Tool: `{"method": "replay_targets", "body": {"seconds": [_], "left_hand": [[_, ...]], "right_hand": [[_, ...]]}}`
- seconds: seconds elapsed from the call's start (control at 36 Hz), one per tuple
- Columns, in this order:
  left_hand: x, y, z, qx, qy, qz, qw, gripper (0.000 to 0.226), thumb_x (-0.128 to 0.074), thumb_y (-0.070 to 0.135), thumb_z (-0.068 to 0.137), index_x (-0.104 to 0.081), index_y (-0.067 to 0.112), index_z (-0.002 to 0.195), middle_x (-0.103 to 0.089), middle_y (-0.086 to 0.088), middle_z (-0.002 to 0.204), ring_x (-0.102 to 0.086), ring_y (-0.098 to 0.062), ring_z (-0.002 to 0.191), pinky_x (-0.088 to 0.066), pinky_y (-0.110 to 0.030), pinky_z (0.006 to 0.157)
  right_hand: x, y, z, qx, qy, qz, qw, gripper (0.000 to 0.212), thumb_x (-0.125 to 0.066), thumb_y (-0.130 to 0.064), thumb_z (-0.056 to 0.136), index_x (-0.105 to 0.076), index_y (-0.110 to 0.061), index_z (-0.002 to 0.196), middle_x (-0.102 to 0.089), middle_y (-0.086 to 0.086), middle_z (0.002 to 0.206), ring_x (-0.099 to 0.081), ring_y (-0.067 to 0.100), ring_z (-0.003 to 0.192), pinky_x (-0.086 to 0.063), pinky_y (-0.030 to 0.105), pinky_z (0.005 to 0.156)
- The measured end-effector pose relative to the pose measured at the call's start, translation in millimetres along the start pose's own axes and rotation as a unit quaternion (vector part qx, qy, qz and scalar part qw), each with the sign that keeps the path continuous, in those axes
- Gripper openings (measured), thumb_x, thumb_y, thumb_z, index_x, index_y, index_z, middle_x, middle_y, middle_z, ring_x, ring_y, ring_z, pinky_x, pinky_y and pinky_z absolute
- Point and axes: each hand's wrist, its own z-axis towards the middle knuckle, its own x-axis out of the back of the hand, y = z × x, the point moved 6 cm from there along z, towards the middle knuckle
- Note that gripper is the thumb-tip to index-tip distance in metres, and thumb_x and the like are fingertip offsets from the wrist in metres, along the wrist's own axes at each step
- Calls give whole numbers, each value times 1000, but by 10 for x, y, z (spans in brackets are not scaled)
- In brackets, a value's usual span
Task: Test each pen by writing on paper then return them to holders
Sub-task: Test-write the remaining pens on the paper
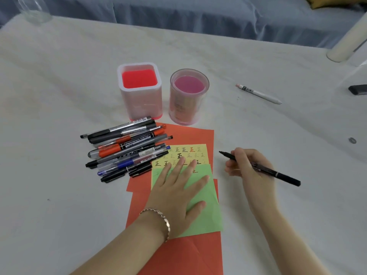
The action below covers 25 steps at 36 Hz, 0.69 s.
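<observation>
Left hand (178, 191) partly covering green paper (207, 215), right hand (250, 169) gripping black pen (286, 177)

Two holders upright, side by side: square white one (140, 90), round pink one (188, 96). Pen pile (127, 149) lies in front, overlapping red sheet (188, 133). Yellow note (200, 148) covered in marks; green note (202, 205) overlaps it. Black pen (278, 173) in right hand (244, 165), off paper. White pen (260, 94) lies well apart.

Your head camera faces forward and down, close above the white cloth-covered table (59, 92), left hand (176, 189) and right hand (247, 167) toward six o'clock.
</observation>
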Motion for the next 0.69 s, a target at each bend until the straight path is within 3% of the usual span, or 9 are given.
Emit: {"method": "replay_targets", "body": {"seconds": [0.08, 0.22, 0.36, 0.53, 0.58, 0.64, 0.69], "left_hand": [[-5, -4, -2, -1, 0, -3, 1000, 50, -33, 51, 86, -45, 34, 131, -40, -6, 144, -31, -29, 135, -17, -47, 105], [-20, -14, 2, 3, -3, -14, 1000, 50, -34, 52, 86, -42, 35, 132, -37, -5, 146, -26, -27, 137, -15, -47, 106], [-12, -16, 6, 13, 0, -22, 1000, 51, -33, 54, 86, -43, 37, 134, -38, -4, 145, -24, -24, 137, -15, -46, 106], [-12, -26, 10, 15, -4, -29, 999, 50, -33, 54, 86, -47, 37, 131, -37, -4, 146, -20, -23, 137, -12, -46, 107], [-20, -31, 6, 16, -5, -34, 999, 50, -33, 54, 86, -47, 37, 131, -36, -5, 146, -20, -23, 138, -11, -45, 108], [-12, -28, 1, 15, -2, -40, 999, 49, -34, 54, 86, -48, 37, 130, -35, -5, 147, -19, -23, 138, -11, -46, 108], [-6, -29, 1, 15, 0, -45, 999, 49, -35, 53, 85, -49, 36, 129, -35, -5, 147, -20, -24, 138, -12, -46, 109]], "right_hand": [[-42, 17, 23, 19, 16, -17, 1000, 27, -61, -18, 87, -54, -8, 63, -55, -5, 45, -50, 5, 44, -41, 11, 51], [-189, 91, 12, -10, 51, 21, 998, 34, -62, -17, 87, -45, -3, 60, -42, -4, 35, -37, 5, 34, -33, 11, 39], [-304, 250, 26, -16, 78, -30, 996, 47, -63, -38, 79, -36, -12, 51, -40, 14, 52, -36, 20, 50, -32, 30, 51], [-318, 263, 26, 15, 106, -76, 991, 38, -51, -28, 75, -30, -7, 52, -37, 28, 56, -35, 21, 51, -31, 30, 53], [-320, 287, 28, 24, 105, -85, 991, 36, -50, -27, 75, -29, -9, 51, -34, 21, 51, -34, 18, 50, -29, 28, 51], [-321, 288, 33, 38, 101, -96, 989, 37, -50, -25, 74, -26, -17, 47, -28, -3, 43, -28, 9, 46, -26, 22, 47], [-328, 281, 38, 52, 95, -110, 988, 37, -50, -23, 75, -25, -21, 48, -26, -8, 42, -26, 7, 44, -23, 17, 45]]}}
